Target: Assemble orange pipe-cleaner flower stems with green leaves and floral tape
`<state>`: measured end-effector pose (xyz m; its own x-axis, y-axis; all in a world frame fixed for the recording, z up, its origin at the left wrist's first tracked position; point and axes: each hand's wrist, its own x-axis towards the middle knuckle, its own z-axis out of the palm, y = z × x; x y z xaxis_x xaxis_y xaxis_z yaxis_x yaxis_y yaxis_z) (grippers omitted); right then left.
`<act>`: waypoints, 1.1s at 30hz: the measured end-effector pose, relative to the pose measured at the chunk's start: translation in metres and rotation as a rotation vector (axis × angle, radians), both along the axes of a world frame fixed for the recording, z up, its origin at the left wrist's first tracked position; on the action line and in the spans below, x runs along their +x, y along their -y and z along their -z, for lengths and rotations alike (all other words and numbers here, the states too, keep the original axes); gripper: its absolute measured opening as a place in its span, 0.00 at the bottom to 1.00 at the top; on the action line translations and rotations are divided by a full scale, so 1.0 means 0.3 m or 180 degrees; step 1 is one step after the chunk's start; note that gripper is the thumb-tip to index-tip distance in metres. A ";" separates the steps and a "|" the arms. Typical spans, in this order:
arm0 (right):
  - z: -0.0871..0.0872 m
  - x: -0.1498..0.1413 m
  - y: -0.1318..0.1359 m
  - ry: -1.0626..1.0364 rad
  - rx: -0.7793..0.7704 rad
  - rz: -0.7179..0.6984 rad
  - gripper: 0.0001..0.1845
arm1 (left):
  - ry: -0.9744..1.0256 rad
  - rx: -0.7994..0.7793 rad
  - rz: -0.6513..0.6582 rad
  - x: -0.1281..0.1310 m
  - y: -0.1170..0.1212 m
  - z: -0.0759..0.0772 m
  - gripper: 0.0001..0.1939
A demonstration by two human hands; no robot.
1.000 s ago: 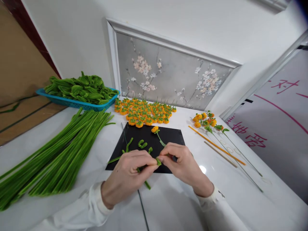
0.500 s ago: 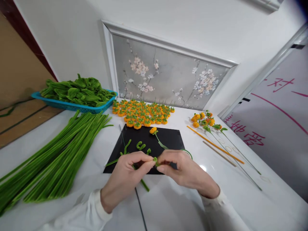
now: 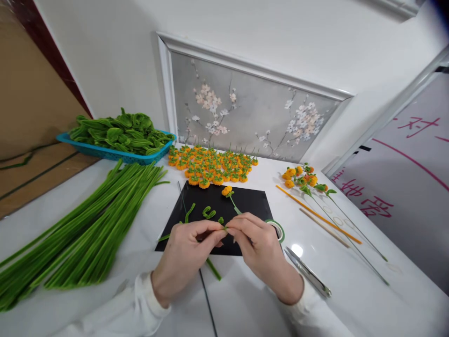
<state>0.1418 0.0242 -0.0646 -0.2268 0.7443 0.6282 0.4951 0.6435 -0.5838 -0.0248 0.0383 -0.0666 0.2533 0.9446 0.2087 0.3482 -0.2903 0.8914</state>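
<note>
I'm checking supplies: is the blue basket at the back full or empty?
Full: in the blue basket, fuzzy green pieces are heaped above the rim.

Soft light, glare spot on tabletop (image 3: 351,302), stretched edges

Green stems (image 3: 94,229) and orange flower heads (image 3: 213,164) show a craft workspace.

A mostly hidden green piece (image 3: 225,228) is pinched between both hands (image 3: 189,248).
</note>
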 end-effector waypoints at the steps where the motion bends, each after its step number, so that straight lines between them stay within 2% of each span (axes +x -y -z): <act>1: 0.002 -0.001 0.000 0.0064 0.0002 -0.0015 0.11 | -0.0064 0.0067 -0.0009 0.000 -0.001 0.002 0.06; 3: 0.004 0.000 0.000 0.0170 -0.0021 -0.0044 0.11 | 0.0064 -0.0019 0.0074 0.001 -0.003 -0.002 0.05; 4: 0.003 0.001 0.000 0.0194 -0.0031 -0.0050 0.10 | 0.0264 -0.0223 0.0188 0.002 -0.004 -0.008 0.05; 9: -0.019 0.014 0.002 0.0069 -0.0115 -0.0111 0.10 | 0.1333 -0.2143 0.1193 -0.007 -0.013 -0.053 0.12; 11: -0.028 0.017 0.003 -0.0053 -0.0206 -0.0215 0.10 | 0.1554 -0.2573 0.1462 -0.014 -0.015 -0.055 0.14; 13: -0.033 0.019 0.003 -0.0168 -0.0297 -0.0334 0.10 | 0.1730 -0.2728 0.1512 -0.019 -0.015 -0.048 0.12; 18: -0.029 0.029 -0.002 -0.0371 -0.0481 -0.0537 0.10 | 0.1876 -0.2813 0.1206 -0.014 -0.012 -0.031 0.08; 23: -0.024 0.032 -0.006 -0.0426 -0.0564 -0.0404 0.08 | 0.1481 -0.2094 0.0942 -0.001 -0.007 -0.049 0.07; 25: -0.026 0.027 -0.003 -0.0409 -0.0489 -0.0304 0.08 | 0.1455 -0.1978 0.0864 0.001 -0.003 -0.056 0.07; 27: -0.029 0.022 0.000 -0.0372 -0.0384 -0.0272 0.09 | 0.1608 -0.2177 0.0894 -0.003 0.000 -0.057 0.08; 31: -0.029 0.022 0.002 -0.0352 -0.0270 -0.0423 0.10 | 0.1967 -0.2945 0.1317 -0.019 0.000 -0.049 0.11; 33: -0.025 0.028 -0.001 -0.0375 -0.0293 -0.0504 0.10 | 0.2030 -0.3131 0.1452 -0.023 -0.002 -0.044 0.11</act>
<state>0.1501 0.0243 -0.0569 -0.2743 0.7607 0.5883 0.3169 0.6491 -0.6916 -0.0317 0.0387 -0.0534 0.7107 0.6227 -0.3275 -0.1802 0.6110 0.7708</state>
